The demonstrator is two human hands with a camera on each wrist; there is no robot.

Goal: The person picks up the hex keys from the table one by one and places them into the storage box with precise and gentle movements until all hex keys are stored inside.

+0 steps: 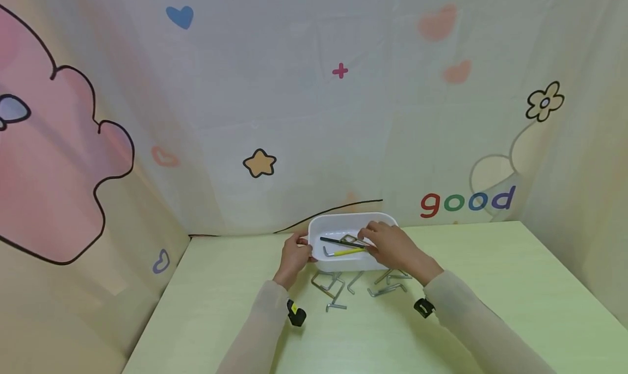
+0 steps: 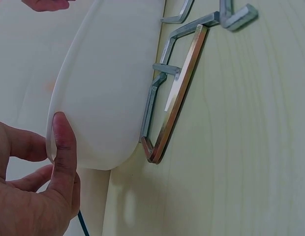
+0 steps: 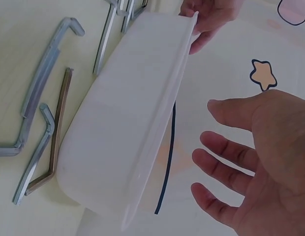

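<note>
A white plastic tub (image 1: 343,264) stands at the back of the table. My left hand (image 1: 294,257) pinches its left end, thumb (image 2: 64,147) outside the wall and fingers at the rim. Over the tub's right end hovers my right hand (image 1: 397,247); in the right wrist view its fingers (image 3: 226,147) are spread and loosely bent beside the rim, holding nothing visible. Inside the tub lie a yellow-sleeved hex key (image 1: 349,251), a dark rod (image 1: 336,241) and a bronze-coloured piece (image 1: 347,237). The right hand hides part of the contents.
In front of the tub, several loose hex keys lie on the table, among them a bronze one (image 2: 179,98) and a silver one (image 3: 39,83). Some touch or overlap. A printed curtain (image 1: 294,118) hangs right behind the tub.
</note>
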